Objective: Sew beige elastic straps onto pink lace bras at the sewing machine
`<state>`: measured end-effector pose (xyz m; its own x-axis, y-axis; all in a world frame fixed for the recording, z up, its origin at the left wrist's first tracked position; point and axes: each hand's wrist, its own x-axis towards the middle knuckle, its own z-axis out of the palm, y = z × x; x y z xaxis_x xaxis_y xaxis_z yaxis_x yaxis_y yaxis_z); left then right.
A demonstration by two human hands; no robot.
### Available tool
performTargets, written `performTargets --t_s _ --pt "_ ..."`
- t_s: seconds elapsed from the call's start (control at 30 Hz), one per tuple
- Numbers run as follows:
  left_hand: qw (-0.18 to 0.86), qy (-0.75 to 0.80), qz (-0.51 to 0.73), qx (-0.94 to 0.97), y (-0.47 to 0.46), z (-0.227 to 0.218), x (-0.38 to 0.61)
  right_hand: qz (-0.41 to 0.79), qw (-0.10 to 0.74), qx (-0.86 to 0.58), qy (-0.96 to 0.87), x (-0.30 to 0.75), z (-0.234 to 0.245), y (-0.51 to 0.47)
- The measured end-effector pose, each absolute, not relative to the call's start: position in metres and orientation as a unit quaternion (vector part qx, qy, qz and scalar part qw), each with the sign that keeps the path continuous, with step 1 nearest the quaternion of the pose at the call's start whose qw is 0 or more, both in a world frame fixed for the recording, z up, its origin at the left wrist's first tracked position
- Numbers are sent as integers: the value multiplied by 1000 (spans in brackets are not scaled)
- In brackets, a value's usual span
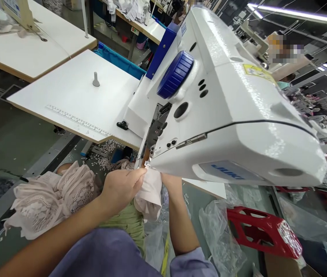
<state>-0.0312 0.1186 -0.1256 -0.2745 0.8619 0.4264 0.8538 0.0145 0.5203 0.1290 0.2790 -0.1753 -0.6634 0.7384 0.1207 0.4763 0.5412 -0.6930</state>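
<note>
A pale pink piece of fabric [149,194] hangs at the needle end of a white JUKI sewing machine [227,96]. My left hand [124,184] pinches its left edge between thumb and fingers, close to the presser area. On the other side my right hand [173,184] is at the cloth's right edge; the machine head hides its fingers. The needle itself is out of sight. To the left of my left arm lies a bundle of pale pink lace garments [55,196].
The machine's white table [105,92] carries a printed ruler and a grey peg [95,80]. A blue handwheel [175,74] sits on the machine. At the lower right are a red plastic stool [263,231] and clear plastic bags [219,231]. Fabric scraps litter the floor.
</note>
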Motion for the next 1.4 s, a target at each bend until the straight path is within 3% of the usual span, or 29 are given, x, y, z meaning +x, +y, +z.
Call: performTargets --t_s 0.5,0.73,0.87,1.0,1.2,1.4 --pt "33 709 352 611 118 -123 -37 351 243 -402 -810 116 -166 280" --pt "90 713 343 605 118 -112 -41 562 333 -422 -628 111 -164 245" --pt "149 697 313 627 113 -101 -45 734 340 -408 -423 118 -162 213" --pt "188 680 288 647 104 -99 -49 794 330 -368 -353 124 -159 196" --pt "162 656 198 710 94 -96 -40 718 392 -353 -455 139 -167 173" --pt "18 560 220 798 90 -101 -28 470 466 -149 -735 164 -161 158"
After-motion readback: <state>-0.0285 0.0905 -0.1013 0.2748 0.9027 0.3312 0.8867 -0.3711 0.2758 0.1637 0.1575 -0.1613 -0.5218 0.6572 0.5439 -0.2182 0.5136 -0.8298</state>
